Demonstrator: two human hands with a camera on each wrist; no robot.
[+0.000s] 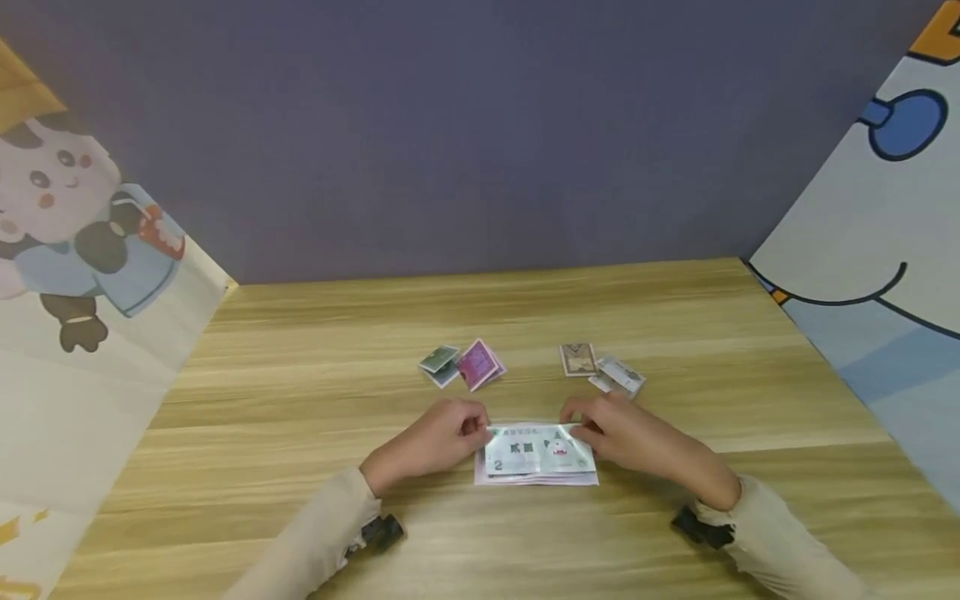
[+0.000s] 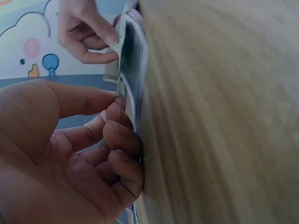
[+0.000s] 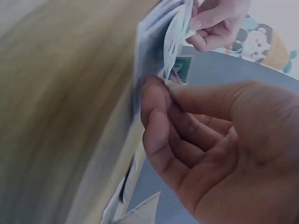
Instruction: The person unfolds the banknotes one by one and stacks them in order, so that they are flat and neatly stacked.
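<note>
A pale green banknote (image 1: 525, 460) marked with a 2 lies over pinkish paper (image 1: 540, 482), whose edges show around it. My left hand (image 1: 442, 435) pinches the note's upper left corner between thumb and fingertips. At the upper right corner, my right hand (image 1: 626, 429) pinches the same note. Seen from the right wrist, the note (image 3: 174, 39) bows up, leaving a gap above the sheets beneath. The left wrist view shows the thumb and index finger of the left hand (image 2: 74, 144) meeting at the note's edge.
Beyond the hands on the wooden table (image 1: 300, 400) lie a folded green note (image 1: 439, 360) and a folded purple note (image 1: 477, 365), left of centre. A brown folded note (image 1: 577, 360) and a grey folded note (image 1: 618, 376) lie to the right. A dark panel (image 1: 480, 167) rises behind.
</note>
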